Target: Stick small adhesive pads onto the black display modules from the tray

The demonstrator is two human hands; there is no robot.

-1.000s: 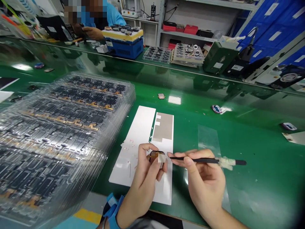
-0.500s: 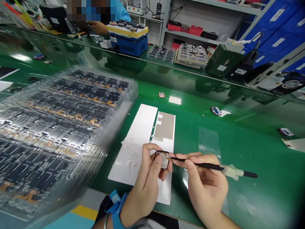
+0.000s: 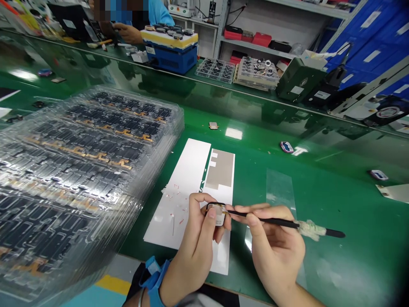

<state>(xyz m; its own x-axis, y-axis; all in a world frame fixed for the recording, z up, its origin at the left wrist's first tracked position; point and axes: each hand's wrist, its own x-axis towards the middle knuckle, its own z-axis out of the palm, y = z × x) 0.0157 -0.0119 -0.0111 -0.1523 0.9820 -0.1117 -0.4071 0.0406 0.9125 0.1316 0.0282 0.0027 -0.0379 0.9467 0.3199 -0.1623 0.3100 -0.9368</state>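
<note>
My left hand (image 3: 194,243) pinches a small dark square part (image 3: 218,213) with a pale sticker on it, held just above a white backing sheet (image 3: 183,183). In my right hand (image 3: 275,251) lies a thin black tool (image 3: 277,221), wrapped with tape near its far end; its tip touches the small part. A second strip (image 3: 220,170) carrying grey sticker material lies beside the white sheet. A blue strap circles my left wrist.
A stack of clear plastic trays (image 3: 79,162) filled with dark parts covers the left of the green bench. Small loose parts (image 3: 286,146) lie further back. Across the bench a person in blue (image 3: 128,30) works beside a blue box (image 3: 171,53) and more trays (image 3: 254,72).
The sticker that stuck out from the part now lies on it, and the tool tip has come onto the part. Both hands stay in place; the view has shifted slightly.
</note>
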